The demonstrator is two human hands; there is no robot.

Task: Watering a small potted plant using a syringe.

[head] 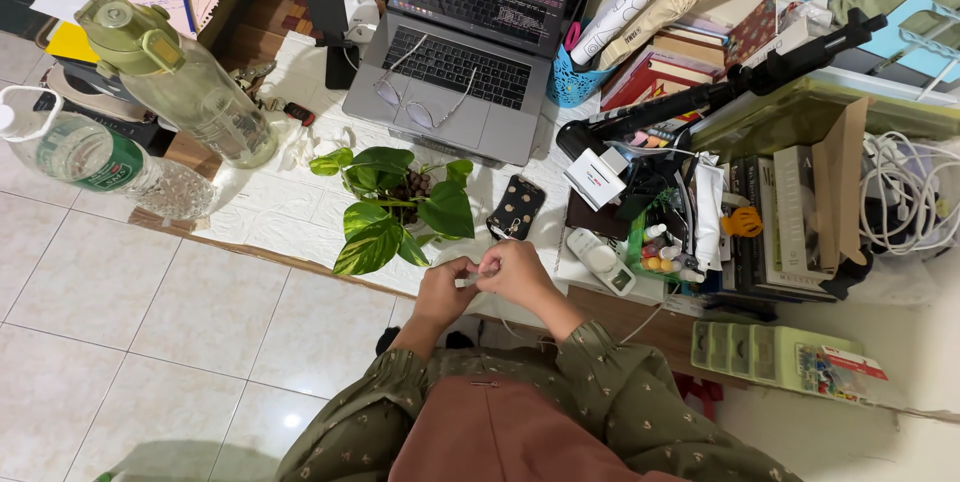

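Head view looking straight down, and we have both hands meeting at the front edge of the desk (300, 212): our left hand (443, 294) and right hand (520, 274) are pinched in close together on a small white object (466, 282), fingers curled narrow around it, and it is too small for us to tell just what it is. It sits right between the fingertips, held in the air just over the desk's lip, with tiled floor (130, 322) directly beneath. That is the worry we see: a piece this tiny, gripped only at the tips, could slip out and drop to the tiles, where it would be hard to find. Just beyond the knuckles stands the potted plant (392, 204), its broad leaves reaching toward the left hand; a sudden tug could, we judge, brush a leaf or nudge the pot. The dark patterned pouch (516, 207) lies near the right hand, and a white bottle (600, 260) sits just to the right of it, both close enough to be knocked by an elbow swing. Farther back, glasses (425, 102) rest on the open laptop (460, 62), well apart from the hands, and the tall green-lidded bottle (185, 82) stands off to the left, out of harm's way for now.
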